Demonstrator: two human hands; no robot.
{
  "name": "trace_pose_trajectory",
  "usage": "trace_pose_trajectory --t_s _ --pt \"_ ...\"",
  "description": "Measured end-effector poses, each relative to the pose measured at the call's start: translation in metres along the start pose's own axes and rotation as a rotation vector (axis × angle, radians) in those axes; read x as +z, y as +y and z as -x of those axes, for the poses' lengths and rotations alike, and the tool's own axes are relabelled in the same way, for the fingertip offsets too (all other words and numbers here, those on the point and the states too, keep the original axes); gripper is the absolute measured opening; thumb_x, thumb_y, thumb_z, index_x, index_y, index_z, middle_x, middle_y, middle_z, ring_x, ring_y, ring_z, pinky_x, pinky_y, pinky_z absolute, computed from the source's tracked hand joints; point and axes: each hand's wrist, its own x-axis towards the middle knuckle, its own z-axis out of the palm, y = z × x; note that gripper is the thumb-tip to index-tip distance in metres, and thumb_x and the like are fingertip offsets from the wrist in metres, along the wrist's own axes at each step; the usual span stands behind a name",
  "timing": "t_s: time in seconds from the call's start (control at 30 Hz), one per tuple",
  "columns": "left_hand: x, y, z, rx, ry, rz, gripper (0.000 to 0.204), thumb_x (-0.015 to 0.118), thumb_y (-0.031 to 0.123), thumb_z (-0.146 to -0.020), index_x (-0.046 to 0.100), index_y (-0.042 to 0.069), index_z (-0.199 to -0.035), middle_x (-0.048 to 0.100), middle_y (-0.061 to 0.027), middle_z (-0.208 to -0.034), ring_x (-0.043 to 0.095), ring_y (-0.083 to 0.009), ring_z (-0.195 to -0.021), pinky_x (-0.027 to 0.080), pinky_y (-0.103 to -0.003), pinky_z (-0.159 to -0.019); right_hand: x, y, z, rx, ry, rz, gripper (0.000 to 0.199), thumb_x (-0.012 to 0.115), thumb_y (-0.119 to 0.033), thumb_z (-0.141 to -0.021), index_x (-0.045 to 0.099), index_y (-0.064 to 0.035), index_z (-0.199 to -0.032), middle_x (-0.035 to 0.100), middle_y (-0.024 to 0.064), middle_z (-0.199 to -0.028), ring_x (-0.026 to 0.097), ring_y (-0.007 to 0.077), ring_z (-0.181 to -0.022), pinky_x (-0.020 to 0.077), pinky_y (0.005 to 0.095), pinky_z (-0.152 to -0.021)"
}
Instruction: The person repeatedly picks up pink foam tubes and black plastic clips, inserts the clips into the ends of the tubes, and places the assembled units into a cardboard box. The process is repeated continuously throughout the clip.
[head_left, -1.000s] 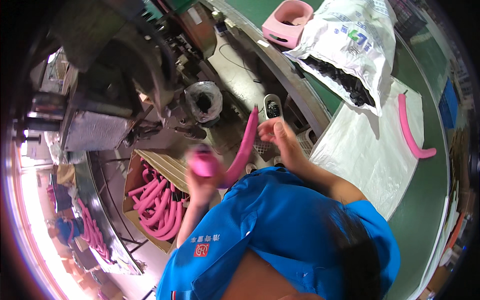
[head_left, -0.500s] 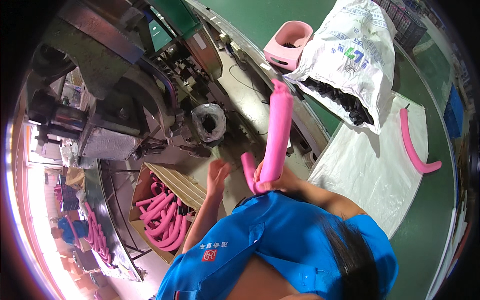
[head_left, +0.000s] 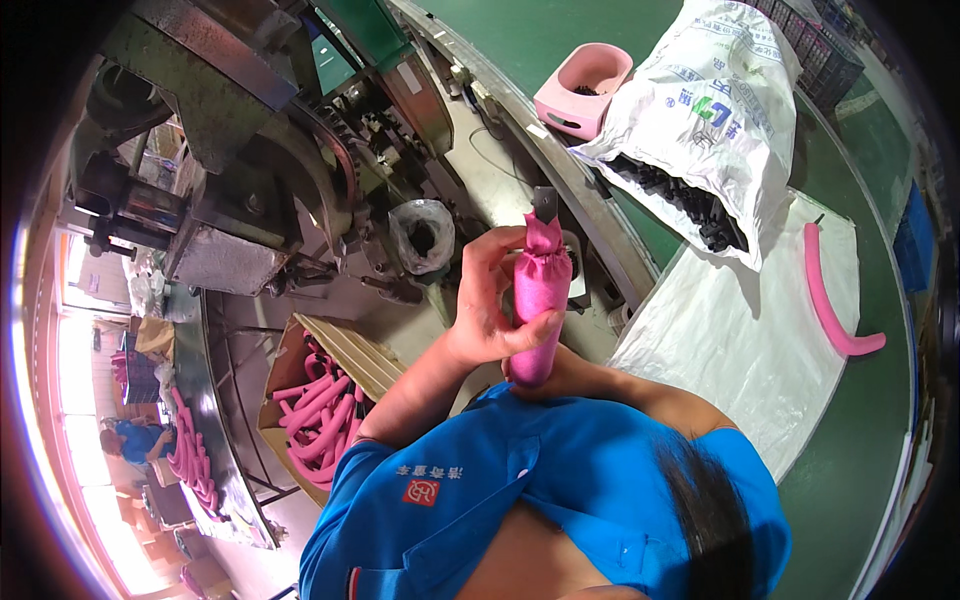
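A pink padded tube [head_left: 541,290] stands upright in front of my chest, its covering gathered into a puckered neck at the top. From that neck sticks a dark flat piece [head_left: 545,203]. My left hand [head_left: 495,300] is closed around the upper tube, thumb across its front and fingers behind. Lower down, my right hand [head_left: 560,375] wraps the tube near my shirt; part of that hand is hidden behind it. The tube's lower end is not visible.
On the green table at the right lie a white sack [head_left: 715,110] of black pieces, a pink tub [head_left: 590,85], a white sheet [head_left: 740,340] and another curved pink tube [head_left: 830,300]. A cardboard box [head_left: 345,350] of pink tubes stands left. Heavy machinery [head_left: 230,200] rises beyond it.
My left hand has come from the left and closed on the upper tube. The tube has come down and closer to me, and the dark piece now shows at its top.
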Motion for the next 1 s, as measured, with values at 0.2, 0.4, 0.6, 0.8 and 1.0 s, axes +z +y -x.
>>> trace_pose_trajectory --t_s 0.2,0.4,0.6,0.8,1.0 --pt "-0.010 0.005 0.001 0.106 -0.043 -0.141 0.068 0.079 0.012 -0.068 0.037 -0.002 -0.120 0.050 -0.0176 -0.112 0.057 -0.0238 -0.098 0.048 -0.033 -0.083 0.003 -0.007 -0.006 -0.001 -0.060 -0.004 0.029 0.073 -0.016 -0.074 0.058 -0.0041 -0.097 0.062 0.0063 -0.086 0.058 0.0134 -0.085 0.0468 0.0312 -0.076" --pt "-0.012 0.006 0.007 0.157 0.035 -0.174 0.050 0.078 0.012 -0.063 0.043 0.003 -0.097 0.052 -0.0094 -0.084 0.052 -0.0163 -0.072 0.044 -0.027 -0.063 0.009 0.008 -0.009 -0.013 -0.065 0.034 0.034 0.073 -0.017 -0.074 0.057 -0.0038 -0.101 0.061 0.0070 -0.089 0.058 0.0153 -0.086 0.0468 0.0322 -0.077" --pt "-0.026 0.025 0.030 -0.298 0.138 -0.007 0.031 0.070 0.014 -0.069 0.045 0.001 -0.082 0.053 -0.0079 -0.072 0.061 -0.0175 -0.063 0.048 -0.027 -0.056 0.015 -0.018 -0.011 -0.083 -0.035 -0.065 0.039 0.074 -0.020 -0.076 0.055 -0.0045 -0.106 0.059 0.0103 -0.100 0.056 0.0182 -0.094 0.0456 0.0331 -0.081" --pt "-0.027 0.022 0.037 -0.351 0.170 0.270 0.045 0.071 0.037 -0.075 0.047 0.003 -0.092 0.055 -0.0085 -0.085 0.057 -0.0165 -0.074 0.047 -0.028 -0.065 0.005 -0.128 -0.028 -0.667 0.342 0.405 0.053 0.075 -0.019 -0.076 0.051 -0.0013 -0.121 0.050 0.0186 -0.119 0.054 0.0274 -0.104 0.0434 0.0359 -0.088" --pt "-0.016 0.022 0.036 -0.269 0.336 0.360 0.071 0.072 0.061 -0.071 0.039 0.007 -0.103 0.048 0.0004 -0.086 0.044 -0.0087 -0.076 0.038 -0.023 -0.070 0.030 -0.126 -0.042 -0.839 0.480 0.949 0.068 0.082 -0.023 -0.067 0.049 0.0003 -0.122 0.055 0.0172 -0.114 0.055 0.0321 -0.098 0.0455 0.0407 -0.085"
